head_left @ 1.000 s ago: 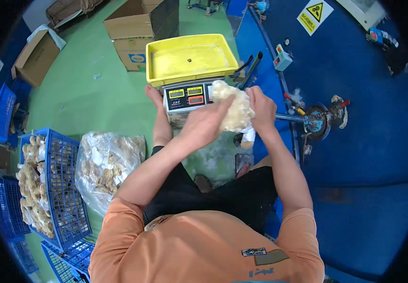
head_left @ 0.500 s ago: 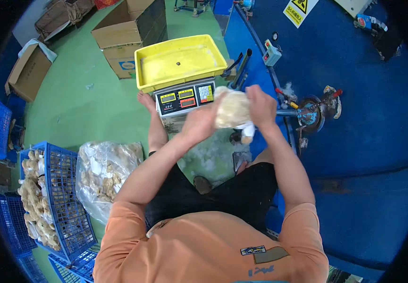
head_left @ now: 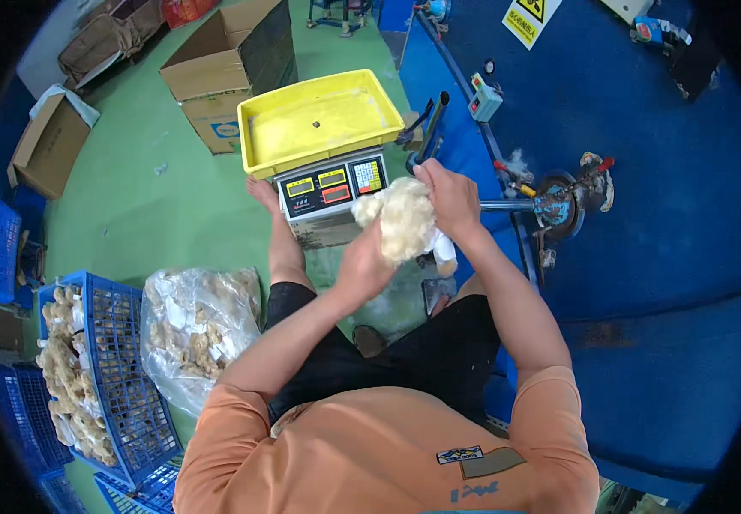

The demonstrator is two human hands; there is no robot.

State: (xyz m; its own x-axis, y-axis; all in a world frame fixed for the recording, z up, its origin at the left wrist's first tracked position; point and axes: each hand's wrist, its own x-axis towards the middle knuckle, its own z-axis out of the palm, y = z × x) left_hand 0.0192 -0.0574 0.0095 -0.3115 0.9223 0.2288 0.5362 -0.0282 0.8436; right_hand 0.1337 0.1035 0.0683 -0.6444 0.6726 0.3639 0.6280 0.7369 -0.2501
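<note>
Left hand (head_left: pixel 365 267) sits lower than half a second ago, gripping the near side of the cream plush toy (head_left: pixel 406 224); right hand (head_left: pixel 453 202) pinches its far edge. Toy lies between them (digital scale (head_left: pixel 332 190) beyond left hand), under two-handed control.

Cream plush toy (head_left: pixel 406 224): one. Hands on it: two, left hand (head_left: pixel 363 264) and right hand (head_left: pixel 452 201). Electronic scale (head_left: pixel 333 230): one; along its near edge, display windows (head_left: pixel 331 179), three, and keypad (head_left: pixel 367 176), one. Yellow plastic tray (head_left: pixel 336 107): one, over the scale's far edge. Open cardboard cartons (head_left: pixel 203 116): at least two, toward the green floor's (head_left: pixel 139 214) far and left edges. Clear plastic bag (head_left: pixel 199 313): one. Blue mesh crates (head_left: pixel 126 368): several, overlapping, exact count unclear. Warning sign (head_left: pixel 526 21): one. Push-button box (head_left: pixel 484 101): one.
</note>
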